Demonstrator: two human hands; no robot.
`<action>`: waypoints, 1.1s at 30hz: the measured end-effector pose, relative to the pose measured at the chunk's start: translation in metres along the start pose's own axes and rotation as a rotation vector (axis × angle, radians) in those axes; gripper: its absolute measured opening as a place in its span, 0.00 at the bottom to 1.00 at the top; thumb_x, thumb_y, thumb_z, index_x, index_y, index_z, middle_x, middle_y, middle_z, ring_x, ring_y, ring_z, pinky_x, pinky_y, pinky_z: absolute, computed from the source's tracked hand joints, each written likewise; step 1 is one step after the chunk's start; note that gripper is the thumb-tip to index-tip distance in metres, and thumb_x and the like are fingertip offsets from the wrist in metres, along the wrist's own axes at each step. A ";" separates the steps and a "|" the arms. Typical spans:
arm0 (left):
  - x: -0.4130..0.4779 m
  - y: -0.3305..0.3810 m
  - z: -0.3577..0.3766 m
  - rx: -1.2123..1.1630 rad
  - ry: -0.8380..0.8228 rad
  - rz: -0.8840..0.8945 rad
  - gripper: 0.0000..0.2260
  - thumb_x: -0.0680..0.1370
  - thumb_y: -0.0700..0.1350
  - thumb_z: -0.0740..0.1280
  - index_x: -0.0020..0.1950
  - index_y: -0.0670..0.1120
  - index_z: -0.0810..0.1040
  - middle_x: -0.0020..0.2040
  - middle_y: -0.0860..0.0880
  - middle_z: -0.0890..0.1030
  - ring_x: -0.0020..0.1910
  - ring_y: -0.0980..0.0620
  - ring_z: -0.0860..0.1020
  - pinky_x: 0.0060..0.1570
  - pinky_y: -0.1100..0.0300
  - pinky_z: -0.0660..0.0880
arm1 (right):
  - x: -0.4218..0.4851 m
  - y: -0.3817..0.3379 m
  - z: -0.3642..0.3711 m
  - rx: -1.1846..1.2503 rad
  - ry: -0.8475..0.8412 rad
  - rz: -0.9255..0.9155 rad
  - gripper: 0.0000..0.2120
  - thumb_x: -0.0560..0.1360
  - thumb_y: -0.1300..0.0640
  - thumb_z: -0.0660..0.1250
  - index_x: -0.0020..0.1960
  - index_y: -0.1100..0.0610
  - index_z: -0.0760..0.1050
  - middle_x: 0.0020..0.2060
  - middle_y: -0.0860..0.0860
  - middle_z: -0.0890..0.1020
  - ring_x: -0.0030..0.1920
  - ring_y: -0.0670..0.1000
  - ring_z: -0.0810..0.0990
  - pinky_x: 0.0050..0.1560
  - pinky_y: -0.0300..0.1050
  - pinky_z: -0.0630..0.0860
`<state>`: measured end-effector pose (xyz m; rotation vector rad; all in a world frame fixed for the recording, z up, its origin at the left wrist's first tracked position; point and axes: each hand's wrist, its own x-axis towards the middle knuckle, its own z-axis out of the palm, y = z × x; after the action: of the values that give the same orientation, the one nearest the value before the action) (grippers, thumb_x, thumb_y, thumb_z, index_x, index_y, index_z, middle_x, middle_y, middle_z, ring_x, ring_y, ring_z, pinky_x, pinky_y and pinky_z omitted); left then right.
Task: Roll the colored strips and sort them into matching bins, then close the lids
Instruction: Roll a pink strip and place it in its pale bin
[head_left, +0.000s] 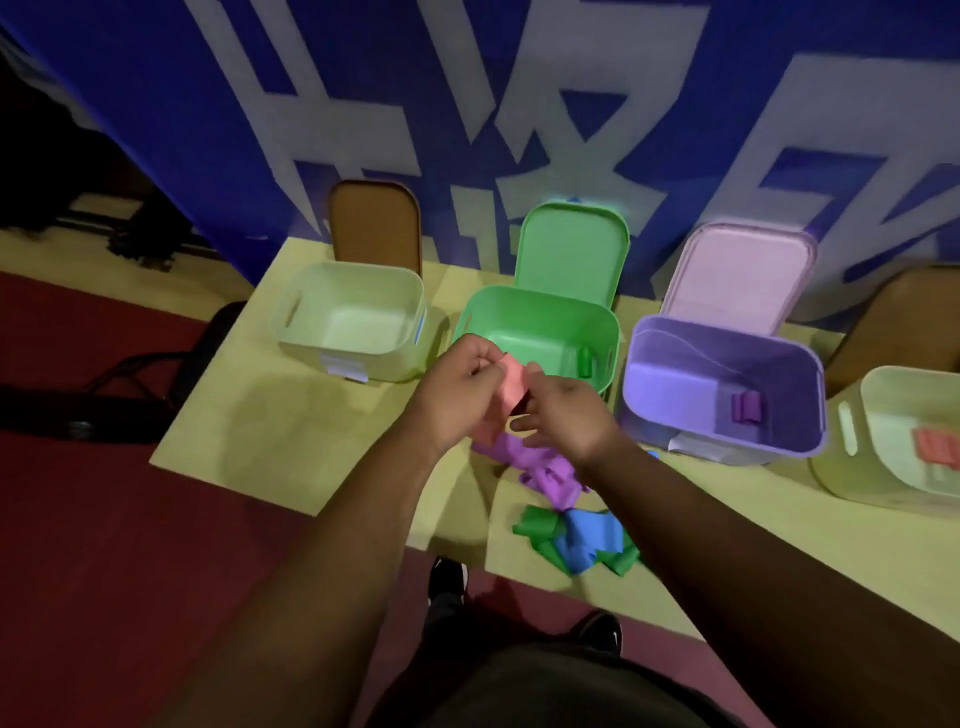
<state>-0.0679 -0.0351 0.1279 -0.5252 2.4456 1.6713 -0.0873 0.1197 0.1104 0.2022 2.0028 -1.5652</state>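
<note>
Both my hands hold a pink strip (511, 389) above the table, in front of the green bin (597, 312). My left hand (462, 384) pinches its top end; my right hand (563, 415) grips its lower part. Below them lies a pile of loose strips: purple (540, 467), green (535, 525) and blue (582, 540). The green bin holds a green roll (586, 361). In the purple bin (800, 364) lies a purple roll (747, 408). A pale bin at the far right (878, 415) holds a pink roll (935, 447). The pale bin at the left (343, 275) looks empty.
All lids stand open behind the bins: brown (376, 223), green (571, 249), pink (743, 275) and brown at the far right (904, 312). The yellow table (291, 415) ends at a blue banner wall. A dark chair (135, 384) stands left of the table.
</note>
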 end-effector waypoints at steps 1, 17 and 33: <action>-0.001 0.013 -0.003 -0.028 -0.002 0.023 0.06 0.84 0.39 0.65 0.52 0.49 0.77 0.47 0.49 0.82 0.44 0.54 0.79 0.41 0.59 0.73 | -0.004 -0.012 -0.005 0.006 0.012 -0.037 0.25 0.87 0.42 0.59 0.49 0.59 0.85 0.40 0.56 0.89 0.43 0.57 0.89 0.43 0.52 0.85; -0.021 0.153 0.008 -0.406 -0.183 0.163 0.14 0.88 0.54 0.62 0.62 0.50 0.84 0.48 0.45 0.83 0.43 0.45 0.81 0.37 0.54 0.78 | -0.073 -0.138 -0.107 0.230 0.169 -0.478 0.14 0.81 0.60 0.64 0.57 0.47 0.86 0.50 0.49 0.89 0.55 0.55 0.87 0.61 0.58 0.82; -0.040 0.218 0.086 -0.504 -0.081 0.342 0.08 0.85 0.43 0.69 0.60 0.48 0.87 0.54 0.43 0.89 0.51 0.47 0.87 0.51 0.51 0.84 | -0.122 -0.125 -0.188 0.093 0.350 -0.418 0.15 0.81 0.41 0.63 0.50 0.50 0.82 0.45 0.46 0.85 0.50 0.51 0.84 0.56 0.53 0.81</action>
<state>-0.1161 0.1237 0.2981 -0.0764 2.1358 2.4124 -0.1101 0.2844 0.3056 0.1014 2.3542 -1.9981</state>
